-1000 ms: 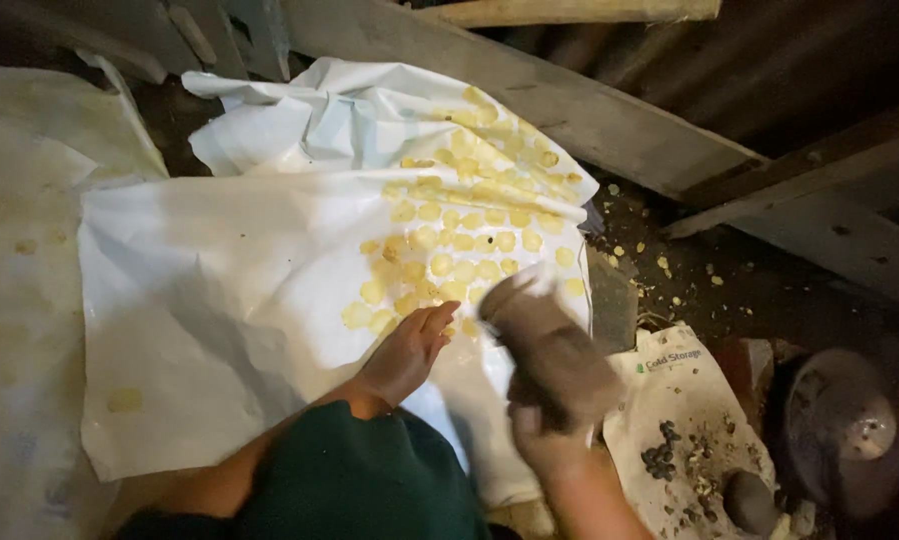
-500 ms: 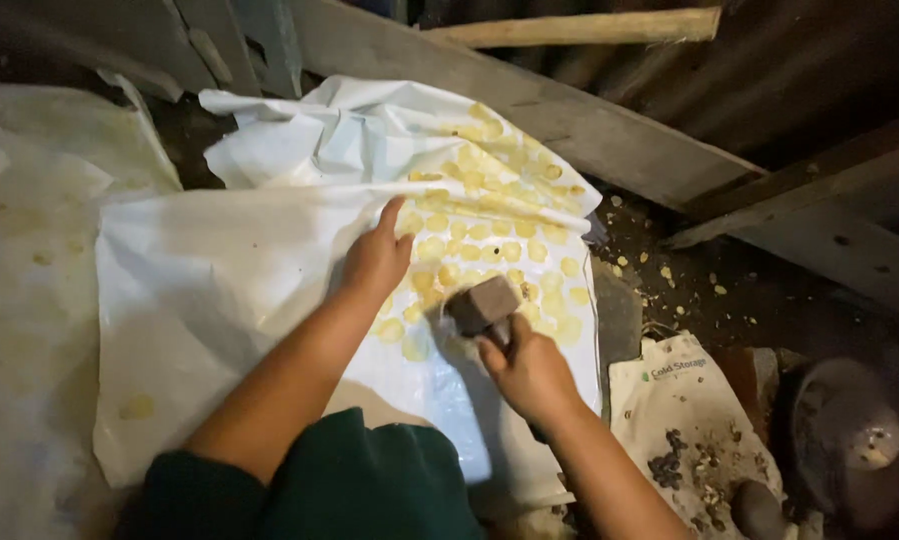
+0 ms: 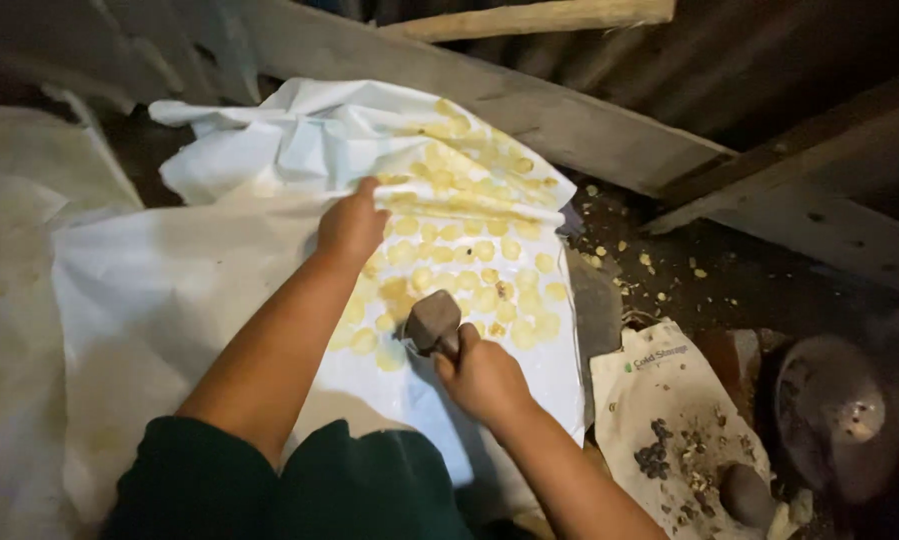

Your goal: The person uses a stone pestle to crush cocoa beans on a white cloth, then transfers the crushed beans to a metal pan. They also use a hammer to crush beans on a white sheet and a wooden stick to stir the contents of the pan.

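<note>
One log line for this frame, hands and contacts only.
left hand: pressing folded white plastic sheet | right hand: gripping grey mallet-like tool | tool head: on flat yellow discs

The place is dim and rough, lit mainly from near the camera, so the edges fall into shadow. A broad weathered wooden beam (image 3: 529, 110) runs diagonally from about eleven o'clock toward three o'clock, and a paler timber (image 3: 539, 18) lies across the top at twelve. Behind them, at one to two o'clock, sits dark corrugated sheeting (image 3: 769, 70). The dirt floor (image 3: 729, 270) at three o'clock is strewn with small pale crumbs. At four o'clock a cream cloth bag (image 3: 669, 400) lies flat — dark bits and a rounded stone (image 3: 744, 495) rest on it. A round metal vessel (image 3: 839, 410) stands at the right edge.
</note>
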